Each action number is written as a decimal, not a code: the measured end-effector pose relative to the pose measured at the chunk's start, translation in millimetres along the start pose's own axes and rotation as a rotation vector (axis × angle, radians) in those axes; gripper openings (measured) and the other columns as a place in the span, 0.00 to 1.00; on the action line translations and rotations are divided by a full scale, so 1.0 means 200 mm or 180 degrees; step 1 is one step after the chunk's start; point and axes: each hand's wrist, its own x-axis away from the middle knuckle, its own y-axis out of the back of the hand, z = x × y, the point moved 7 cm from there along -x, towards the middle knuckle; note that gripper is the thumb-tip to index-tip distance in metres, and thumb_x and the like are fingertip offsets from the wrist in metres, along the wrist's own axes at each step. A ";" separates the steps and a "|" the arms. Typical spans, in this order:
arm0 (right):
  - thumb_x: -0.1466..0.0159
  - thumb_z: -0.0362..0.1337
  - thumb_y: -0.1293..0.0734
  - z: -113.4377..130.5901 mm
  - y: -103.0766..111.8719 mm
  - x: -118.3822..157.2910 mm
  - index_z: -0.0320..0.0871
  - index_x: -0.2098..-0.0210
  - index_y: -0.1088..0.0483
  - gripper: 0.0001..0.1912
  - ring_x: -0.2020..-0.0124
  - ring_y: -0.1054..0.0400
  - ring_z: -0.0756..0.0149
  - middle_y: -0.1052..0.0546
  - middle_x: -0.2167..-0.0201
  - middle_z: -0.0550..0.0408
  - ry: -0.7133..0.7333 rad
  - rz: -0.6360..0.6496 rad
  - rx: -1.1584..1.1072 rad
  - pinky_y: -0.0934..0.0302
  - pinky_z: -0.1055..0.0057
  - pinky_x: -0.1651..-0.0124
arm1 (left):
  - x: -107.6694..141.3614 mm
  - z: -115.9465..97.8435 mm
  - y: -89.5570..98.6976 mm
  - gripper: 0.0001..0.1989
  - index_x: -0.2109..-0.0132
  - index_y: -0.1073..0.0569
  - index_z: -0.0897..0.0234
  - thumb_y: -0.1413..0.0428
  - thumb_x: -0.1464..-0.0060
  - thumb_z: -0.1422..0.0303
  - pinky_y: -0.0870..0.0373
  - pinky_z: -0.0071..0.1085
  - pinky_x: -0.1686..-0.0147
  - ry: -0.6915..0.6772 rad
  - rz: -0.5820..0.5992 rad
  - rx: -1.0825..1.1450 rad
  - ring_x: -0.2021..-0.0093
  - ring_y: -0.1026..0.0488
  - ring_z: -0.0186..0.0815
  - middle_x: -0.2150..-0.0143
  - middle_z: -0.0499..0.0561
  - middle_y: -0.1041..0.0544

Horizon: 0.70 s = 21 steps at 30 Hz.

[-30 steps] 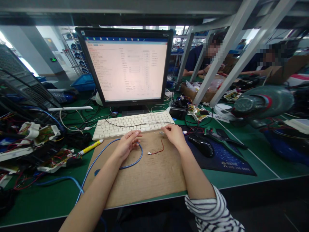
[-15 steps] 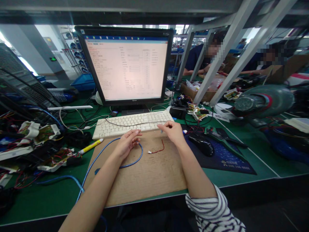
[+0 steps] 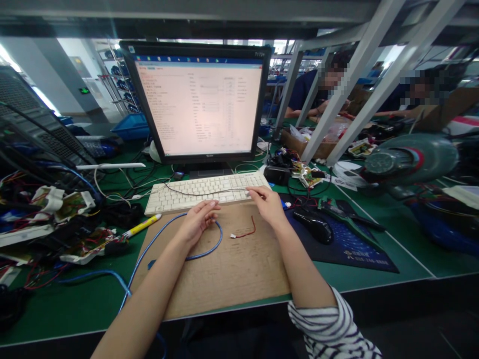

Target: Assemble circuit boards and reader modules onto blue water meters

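Note:
My left hand (image 3: 200, 218) is held above the cardboard sheet (image 3: 232, 279), its fingers curled and the thumb against the index finger. Whatever lies between them is too small to make out. A blue cable (image 3: 221, 234) loops past this hand, partly hidden by it. My right hand (image 3: 267, 202) is in a pinch near the front right of the white keyboard (image 3: 179, 194); what it grips cannot be made out. A thin dark wire (image 3: 202, 193) crosses the keyboard towards its fingertips. Between the hands, a short red wire (image 3: 245, 234) with a white connector lies on the cardboard.
A monitor (image 3: 198, 109) stands behind the keyboard. On the right are a black mouse (image 3: 313, 225), a mouse pad (image 3: 359, 249) and green-handled pliers (image 3: 339, 214). A yellow marker (image 3: 142, 225) and opened white housings (image 3: 80, 209) lie left. Two people sit beyond the metal struts.
Both hands hold nearly the same pose. The view has shifted slightly, and the right hand's fingertips sit a little differently. The red wire stays on the cardboard.

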 end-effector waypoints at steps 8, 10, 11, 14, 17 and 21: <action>0.47 0.40 0.33 -0.05 -0.01 0.00 0.39 0.59 0.29 0.17 0.74 0.33 0.68 0.25 0.72 0.53 -0.0563 -0.0167 -0.0843 0.39 0.71 0.74 | 0.00 0.00 0.00 0.17 0.62 0.26 0.68 0.36 0.60 0.64 0.36 0.20 0.76 0.0014 -0.0001 0.0032 0.74 0.31 0.25 0.64 0.52 0.25; 0.52 0.39 0.31 -0.06 -0.02 0.01 0.39 0.60 0.31 0.20 0.77 0.34 0.70 0.27 0.77 0.57 -0.0774 -0.0169 -0.1176 0.41 0.73 0.76 | 0.00 0.00 0.00 0.17 0.62 0.26 0.68 0.36 0.60 0.64 0.36 0.20 0.76 0.0018 -0.0012 0.0009 0.74 0.31 0.25 0.65 0.52 0.25; 0.53 0.39 0.30 -0.05 -0.03 0.01 0.39 0.63 0.31 0.19 0.77 0.35 0.70 0.27 0.78 0.57 -0.0846 -0.0163 -0.1302 0.42 0.74 0.77 | 0.00 0.00 0.00 0.17 0.62 0.26 0.68 0.36 0.60 0.64 0.36 0.20 0.76 0.0015 -0.0016 -0.0007 0.74 0.31 0.25 0.65 0.52 0.25; 0.55 0.40 0.29 -0.03 -0.04 0.01 0.40 0.70 0.29 0.14 0.78 0.36 0.71 0.27 0.79 0.57 -0.0940 -0.0158 -0.1510 0.43 0.74 0.77 | 0.00 0.00 0.00 0.17 0.62 0.26 0.67 0.36 0.60 0.64 0.36 0.20 0.76 0.0000 -0.0014 -0.0039 0.74 0.31 0.25 0.64 0.51 0.25; 0.53 0.42 0.30 -0.02 -0.04 0.01 0.40 0.71 0.27 0.13 0.78 0.37 0.71 0.26 0.77 0.55 -0.0875 -0.0130 -0.1530 0.43 0.73 0.77 | 0.00 0.00 0.00 0.17 0.62 0.26 0.67 0.36 0.61 0.64 0.36 0.19 0.77 0.0029 -0.0019 -0.0016 0.74 0.31 0.25 0.64 0.51 0.25; 0.49 0.43 0.32 0.00 -0.03 0.00 0.42 0.70 0.26 0.11 0.72 0.35 0.69 0.25 0.71 0.54 -0.0511 -0.0074 -0.1226 0.41 0.71 0.70 | 0.00 0.00 0.00 0.17 0.62 0.25 0.67 0.36 0.61 0.64 0.36 0.19 0.77 0.0042 -0.0019 -0.0013 0.74 0.31 0.25 0.64 0.52 0.25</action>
